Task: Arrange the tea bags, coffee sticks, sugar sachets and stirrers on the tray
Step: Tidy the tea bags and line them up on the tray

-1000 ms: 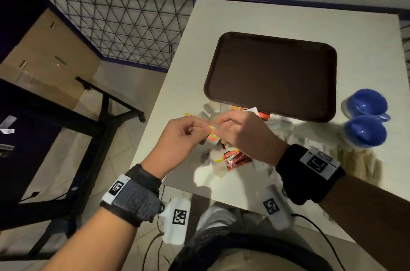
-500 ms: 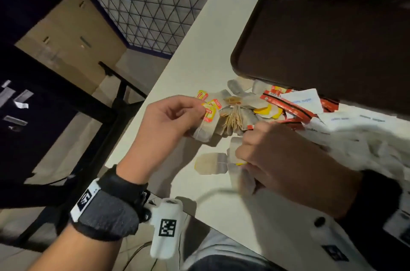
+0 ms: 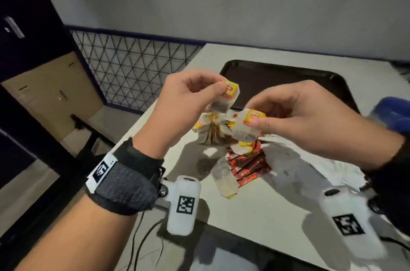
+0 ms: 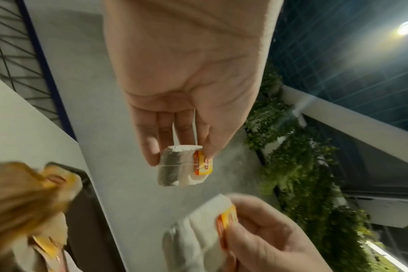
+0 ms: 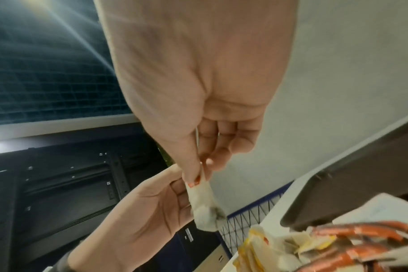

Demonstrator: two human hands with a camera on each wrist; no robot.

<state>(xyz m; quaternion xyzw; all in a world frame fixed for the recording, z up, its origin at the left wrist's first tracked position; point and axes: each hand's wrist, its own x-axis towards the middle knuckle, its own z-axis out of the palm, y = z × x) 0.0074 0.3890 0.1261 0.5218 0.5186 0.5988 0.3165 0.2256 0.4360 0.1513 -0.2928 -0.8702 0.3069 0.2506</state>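
Note:
My left hand (image 3: 190,93) pinches a tea bag (image 3: 225,98) with a yellow-red tag, lifted above the table; the same tea bag (image 4: 183,165) shows in the left wrist view. My right hand (image 3: 297,115) pinches a second tea bag (image 3: 247,126), close to the first; that tea bag (image 5: 203,204) hangs from thumb and fingers. Below them lies a heap of tea bags (image 3: 210,128), red coffee sticks (image 3: 250,165), white sugar sachets (image 3: 295,159) and a bundle of wooden stirrers (image 3: 213,135). The dark brown tray (image 3: 288,79) lies behind, with nothing visible on it.
A blue cup (image 3: 395,115) stands at the right edge, blurred. One loose tea bag (image 3: 225,179) lies near the front of the white table (image 3: 255,215). A wire mesh fence (image 3: 133,70) and dark furniture stand off the table's left side.
Both hands rose from the heap, each lifting a tea bag. The head camera tilted up, so the tray and wall came back into view.

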